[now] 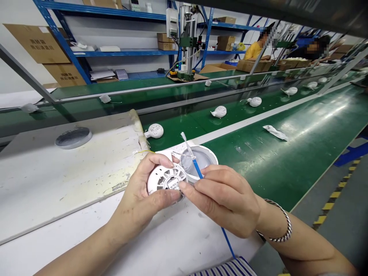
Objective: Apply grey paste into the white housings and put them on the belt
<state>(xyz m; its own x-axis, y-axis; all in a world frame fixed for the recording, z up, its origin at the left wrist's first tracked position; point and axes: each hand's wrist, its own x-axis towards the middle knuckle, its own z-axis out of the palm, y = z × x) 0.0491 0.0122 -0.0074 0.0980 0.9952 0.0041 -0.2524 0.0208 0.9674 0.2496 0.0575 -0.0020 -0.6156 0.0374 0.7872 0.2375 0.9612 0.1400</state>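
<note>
One disc (155,181) held over worktop (178,237); green belt (186,128) beyond.

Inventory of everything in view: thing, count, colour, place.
Vented disc: 1, white, left hand
Brush: 1, blue handle, right hand
Dish: 1, grey inside, beyond hands
Board: 1, white, left
Round piece: 1, grey, on board
Production line: 1, green, centre
Vented units: 5+, white, on line
Crumpled piece: 1, white, right
Shelves: several, blue, back
Boxes: several, brown, back
Machine: 1, green and silver, back
People: 2+, yellow and dark clothes, far right
Striped fabric: 1, blue and white, bottom
Bracelet: 1, silver, right wrist
Left hand: 1, bare, centre
Right hand: 1, bare, centre
</note>
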